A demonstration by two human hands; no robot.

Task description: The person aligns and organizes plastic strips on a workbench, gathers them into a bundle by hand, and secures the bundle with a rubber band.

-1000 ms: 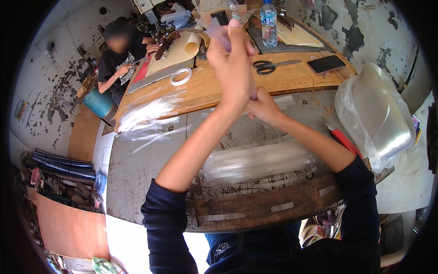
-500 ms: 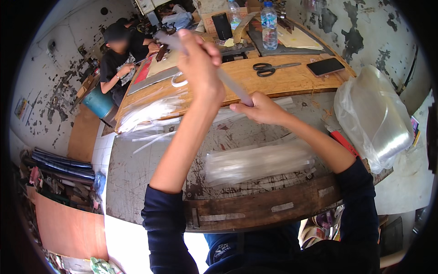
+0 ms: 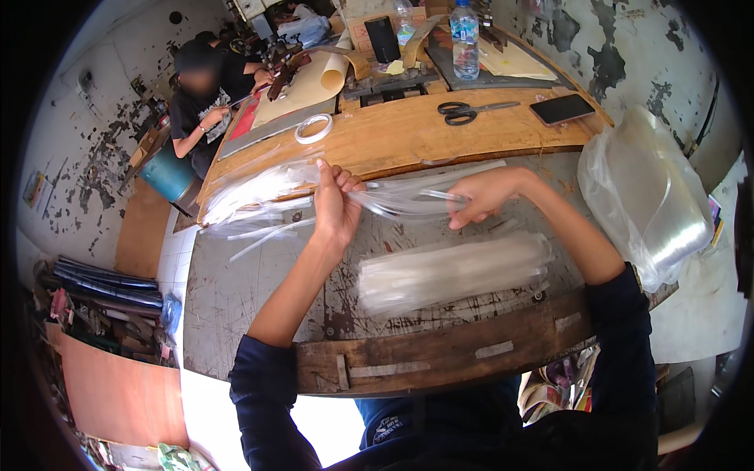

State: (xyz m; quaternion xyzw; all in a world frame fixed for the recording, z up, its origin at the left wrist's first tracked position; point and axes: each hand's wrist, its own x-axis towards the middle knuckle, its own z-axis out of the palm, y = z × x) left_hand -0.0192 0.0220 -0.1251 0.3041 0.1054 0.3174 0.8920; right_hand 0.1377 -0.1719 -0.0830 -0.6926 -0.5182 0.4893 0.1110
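Note:
Clear plastic strips (image 3: 404, 196) stretch between my two hands, low over the far part of the grey table. My left hand (image 3: 338, 200) is closed at their left end, thumb pointing up. At the other end my right hand (image 3: 481, 196) has its fingers bent down and pinched on a strip; exactly which strips it grips is hard to make out. Nearer to me lies a thick bundle of clear strips (image 3: 455, 271). A loose, shiny heap of strips (image 3: 263, 188) rests to the left of my left hand.
On the wooden board (image 3: 385, 141) are a tape roll (image 3: 314, 129), black scissors (image 3: 463, 112), a phone (image 3: 561, 110) and a water bottle (image 3: 465, 43). A large clear plastic roll (image 3: 644, 200) stands at right. A dark wooden strip (image 3: 440, 357) edges the table. Another person (image 3: 208, 106) works far left.
Both hands have come down from the raised, slanted strip between them. My left hand has dropped toward the table; my right hand has moved slightly right, its fingers now pointing downward.

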